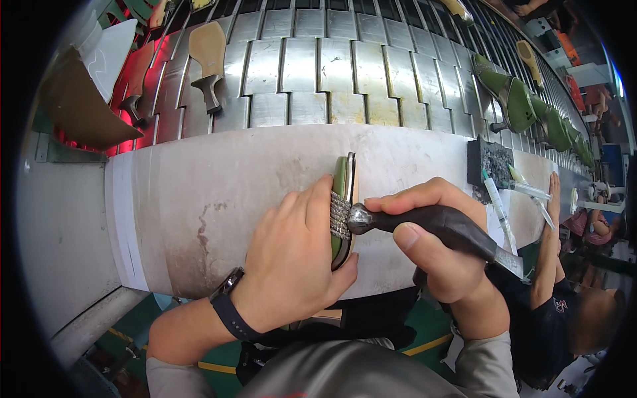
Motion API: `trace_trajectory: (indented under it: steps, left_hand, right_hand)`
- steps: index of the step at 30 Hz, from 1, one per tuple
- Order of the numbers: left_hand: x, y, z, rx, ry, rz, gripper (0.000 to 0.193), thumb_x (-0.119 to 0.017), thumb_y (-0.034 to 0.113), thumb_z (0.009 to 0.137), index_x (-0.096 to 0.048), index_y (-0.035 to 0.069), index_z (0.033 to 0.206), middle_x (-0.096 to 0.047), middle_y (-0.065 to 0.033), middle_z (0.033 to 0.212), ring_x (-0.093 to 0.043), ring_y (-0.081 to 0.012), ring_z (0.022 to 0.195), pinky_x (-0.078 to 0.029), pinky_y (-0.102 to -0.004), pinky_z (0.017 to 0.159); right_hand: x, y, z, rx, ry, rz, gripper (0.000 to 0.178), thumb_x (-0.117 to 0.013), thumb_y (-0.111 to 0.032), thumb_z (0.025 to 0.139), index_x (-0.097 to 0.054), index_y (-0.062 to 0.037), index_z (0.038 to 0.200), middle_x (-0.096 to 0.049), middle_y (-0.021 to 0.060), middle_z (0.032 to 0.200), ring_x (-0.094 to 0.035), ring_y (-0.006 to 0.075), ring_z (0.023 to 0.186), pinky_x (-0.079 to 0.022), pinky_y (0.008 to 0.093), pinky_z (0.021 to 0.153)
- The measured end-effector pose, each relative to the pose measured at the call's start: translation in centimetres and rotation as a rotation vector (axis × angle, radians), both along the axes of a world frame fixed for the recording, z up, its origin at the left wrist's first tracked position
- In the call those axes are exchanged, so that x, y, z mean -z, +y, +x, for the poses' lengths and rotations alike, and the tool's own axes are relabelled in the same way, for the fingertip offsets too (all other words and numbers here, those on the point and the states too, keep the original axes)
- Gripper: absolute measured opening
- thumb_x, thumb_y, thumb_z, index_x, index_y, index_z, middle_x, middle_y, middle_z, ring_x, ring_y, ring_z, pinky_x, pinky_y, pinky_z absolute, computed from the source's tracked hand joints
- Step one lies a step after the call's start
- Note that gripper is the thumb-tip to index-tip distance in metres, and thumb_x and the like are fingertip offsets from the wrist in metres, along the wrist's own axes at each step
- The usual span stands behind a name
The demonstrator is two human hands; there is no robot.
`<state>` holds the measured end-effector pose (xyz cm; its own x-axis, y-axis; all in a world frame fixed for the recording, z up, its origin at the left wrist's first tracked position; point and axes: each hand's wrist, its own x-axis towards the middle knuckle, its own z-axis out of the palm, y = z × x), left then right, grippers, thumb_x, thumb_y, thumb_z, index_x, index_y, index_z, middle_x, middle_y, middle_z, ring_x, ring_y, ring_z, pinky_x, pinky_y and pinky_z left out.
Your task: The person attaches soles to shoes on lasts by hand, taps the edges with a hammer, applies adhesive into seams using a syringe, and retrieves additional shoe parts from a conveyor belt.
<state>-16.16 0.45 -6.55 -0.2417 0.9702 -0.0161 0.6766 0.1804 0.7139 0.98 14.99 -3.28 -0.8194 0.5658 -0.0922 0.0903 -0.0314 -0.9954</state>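
Note:
My left hand point(292, 245) is wrapped round a green sandal point(340, 225), tipped on its edge with the sole facing right. A band of silvery rhinestones crosses the sandal, partly under my fingers. In my right hand point(444, 245) is a shoemaker's hammer point(438, 225), gripped round its dark metal head. The hammer's rounded, shiny face rests at or very close to the sole edge beside the rhinestone band; contact cannot be told for sure. Its flat, flared end points to the lower right, past my palm.
Beneath the sandal lies a pale, stained bench board point(219, 192). Beyond it runs a slatted metal conveyor point(332, 66) with tan soles point(207, 50) and green shoes point(514, 103). At right are a dark block point(488, 162), syringes point(499, 209) and a co-worker's arm point(547, 245).

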Motion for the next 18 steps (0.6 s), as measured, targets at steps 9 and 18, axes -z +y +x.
trace_trajectory:
  steps: [9, 18]
  left_hand:
    - [0.1, -0.5, -0.2, 0.011, 0.070, 0.076, 0.088, -0.082, 0.021, 0.080, -0.041, -0.013, 0.149, -0.063, -0.0304, 0.122, -0.062, -0.0464, 0.112, -0.051, -0.0521, 0.096]
    - [-1.0, -1.7, -1.7, -0.143, 0.015, 0.421, 0.095, -0.085, 0.024, 0.081, -0.037, -0.009, 0.157, -0.064, -0.0314, 0.129, -0.064, -0.0445, 0.121, -0.052, -0.0488, 0.104]
  right_hand:
    - [0.4, 3.6, -4.3, 0.095, -0.036, -0.022, 0.024, -0.067, -0.022, 0.100, -0.071, -0.0009, 0.110, -0.079, 0.0156, 0.112, -0.075, 0.0218, 0.107, -0.058, 0.0356, 0.096]
    - [7.9, -0.5, -0.5, 0.343, 0.095, 0.005, 0.022, -0.068, -0.017, 0.103, -0.075, 0.0027, 0.110, -0.080, 0.0138, 0.108, -0.074, 0.0176, 0.103, -0.055, 0.0323, 0.098]
